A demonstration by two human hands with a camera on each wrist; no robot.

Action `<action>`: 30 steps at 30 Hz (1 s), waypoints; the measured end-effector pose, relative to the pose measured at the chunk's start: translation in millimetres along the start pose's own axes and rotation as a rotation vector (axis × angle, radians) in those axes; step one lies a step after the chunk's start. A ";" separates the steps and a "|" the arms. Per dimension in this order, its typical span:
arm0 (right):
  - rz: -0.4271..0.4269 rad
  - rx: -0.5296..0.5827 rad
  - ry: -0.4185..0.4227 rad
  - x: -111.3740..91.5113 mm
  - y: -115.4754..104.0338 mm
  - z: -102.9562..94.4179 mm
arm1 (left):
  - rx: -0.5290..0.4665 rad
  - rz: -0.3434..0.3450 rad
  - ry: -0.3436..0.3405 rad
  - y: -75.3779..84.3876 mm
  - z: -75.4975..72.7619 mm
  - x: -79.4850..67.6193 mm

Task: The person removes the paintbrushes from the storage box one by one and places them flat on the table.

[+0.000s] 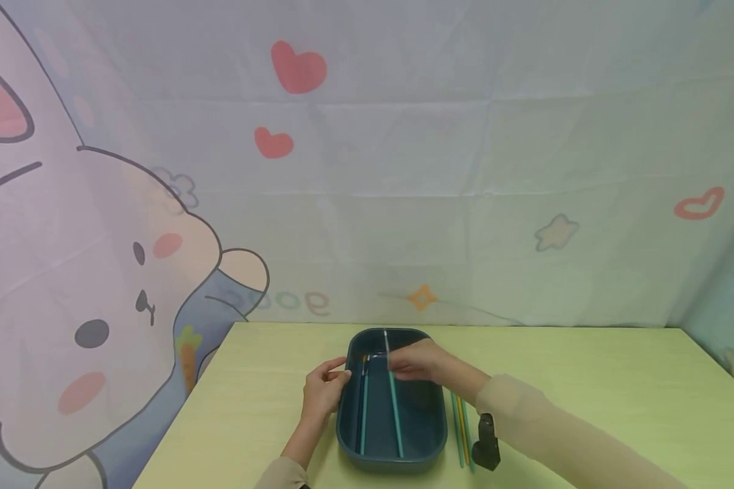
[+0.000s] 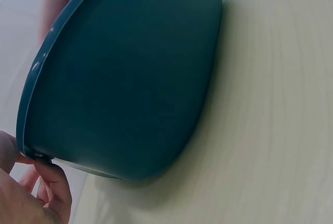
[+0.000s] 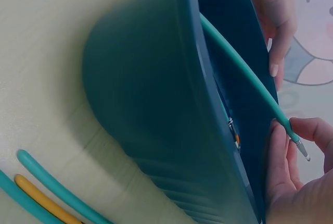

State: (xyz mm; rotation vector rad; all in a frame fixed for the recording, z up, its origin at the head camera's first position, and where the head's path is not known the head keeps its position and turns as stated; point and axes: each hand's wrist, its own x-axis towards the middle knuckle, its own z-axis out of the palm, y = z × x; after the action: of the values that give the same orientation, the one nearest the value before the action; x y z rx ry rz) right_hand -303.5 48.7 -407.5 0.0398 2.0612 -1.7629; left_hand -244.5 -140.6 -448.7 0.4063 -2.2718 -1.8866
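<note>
A dark teal plastic basin (image 1: 421, 424) stands on the table. My left hand (image 1: 323, 392) grips its left rim, thumb on the edge and fingers against the outer wall, as the left wrist view shows. Over the inside of the basin, my right hand (image 1: 414, 360) pinches a green-handled paintbrush (image 3: 242, 70) near its metal ferrule, between thumb and fingers. The brush's pale tip points away and its handle slants down into the basin. Along the basin's left side lie more paintbrushes (image 1: 365, 411), one with a green handle and one dark, bristles toward the far end.
Right of the basin, two green handles (image 1: 457, 435) and a yellow handle (image 1: 463, 435) lie side by side on the light wooden table (image 1: 587, 387), partly under the right forearm. A printed cloth (image 1: 404, 170) with hearts and a cartoon rabbit hangs behind the table.
</note>
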 end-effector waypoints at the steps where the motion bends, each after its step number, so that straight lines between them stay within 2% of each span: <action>1: 0.002 -0.003 -0.001 -0.2 0.4 -0.2 | 0.001 -0.002 0.001 -0.3 0.1 -0.2; 24: -0.053 0.045 -0.020 -7.8 4.3 -19.6 | -0.007 -0.008 0.004 1.1 -0.6 1.2; 30: -0.061 0.050 -0.041 -7.7 3.9 -27.1 | 0.003 -0.014 0.020 0.8 3.7 3.8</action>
State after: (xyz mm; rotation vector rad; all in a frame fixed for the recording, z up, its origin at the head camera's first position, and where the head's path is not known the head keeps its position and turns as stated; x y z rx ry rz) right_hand -303.4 77.2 -405.8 -0.0441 2.0089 -1.8364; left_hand -249.4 -138.2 -448.8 0.4402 -2.2655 -1.8773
